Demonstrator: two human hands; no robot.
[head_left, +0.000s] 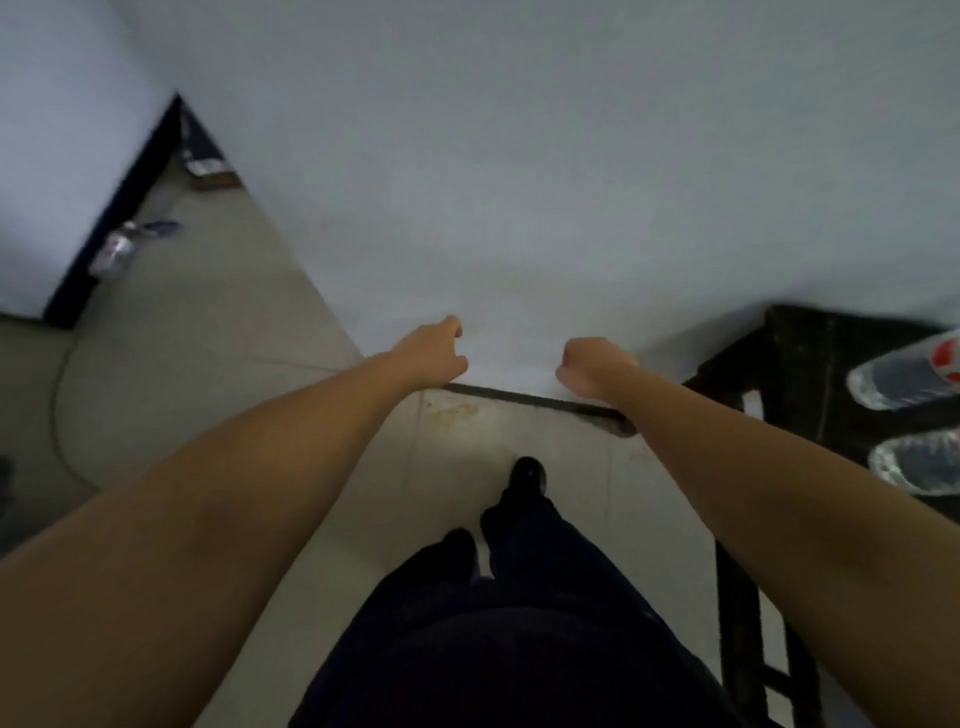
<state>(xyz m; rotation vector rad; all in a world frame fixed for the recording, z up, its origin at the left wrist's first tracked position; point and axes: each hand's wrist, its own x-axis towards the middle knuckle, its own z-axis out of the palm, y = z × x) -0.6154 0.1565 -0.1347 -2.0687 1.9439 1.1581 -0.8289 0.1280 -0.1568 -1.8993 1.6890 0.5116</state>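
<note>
Both of my bare arms reach forward toward a white wall (519, 182). My left hand (434, 353) is close to the wall with its fingers loosely curled, and it holds nothing. My right hand (592, 366) is balled into a fist beside it, also holding nothing. A gap of about a hand's width separates the two hands. The frame is blurred, so I cannot tell whether either hand touches the wall.
A dark baseboard (530, 402) runs along the wall's foot. A black stool (810, 374) at the right carries two clear plastic bottles (904, 384). Another bottle (117, 252) lies on the tiled floor at the left. My dark trousers and black shoe (527, 475) are below.
</note>
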